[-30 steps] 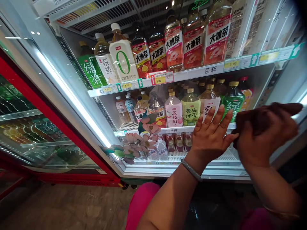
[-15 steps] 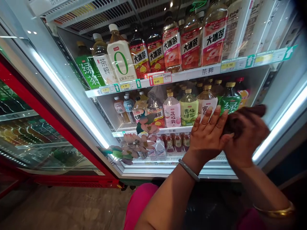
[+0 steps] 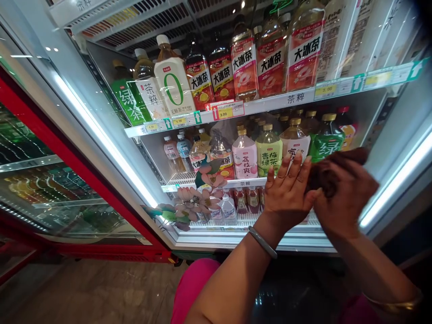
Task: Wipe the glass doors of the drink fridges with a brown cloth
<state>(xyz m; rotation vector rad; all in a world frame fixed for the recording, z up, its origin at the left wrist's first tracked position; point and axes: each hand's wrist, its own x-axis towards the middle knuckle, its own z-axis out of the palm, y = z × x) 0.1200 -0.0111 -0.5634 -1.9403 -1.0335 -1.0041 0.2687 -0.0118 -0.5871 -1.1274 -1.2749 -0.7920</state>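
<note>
My left hand (image 3: 286, 193), with a grey bangle on its wrist, is laid against the glass door (image 3: 202, 216) of a drinks fridge, its fingers stretched and apart. Close beside it, my right hand (image 3: 349, 198) grips a crumpled dark brown cloth (image 3: 322, 177) held at the glass. Most of the cloth's underside is hidden by the fingers. Behind the hands, through the glass, stand a green tea bottle (image 3: 327, 141) and a bottle with a pale label (image 3: 295, 139). A flower decal (image 3: 192, 202) is on the glass, left of my hands.
Bottled drinks line the upper shelf (image 3: 263, 103) and the middle shelf behind the door. Small bottles (image 3: 229, 211) stand at the bottom. A red-framed fridge (image 3: 111, 198) adjoins on the left, above a brown floor (image 3: 111, 288). My pink-clad knee (image 3: 194, 288) is below.
Both hands and the cloth have shifted slightly left across the glass. My left hand stays spread and my right hand keeps its grip on the cloth. The view has also shifted a little.
</note>
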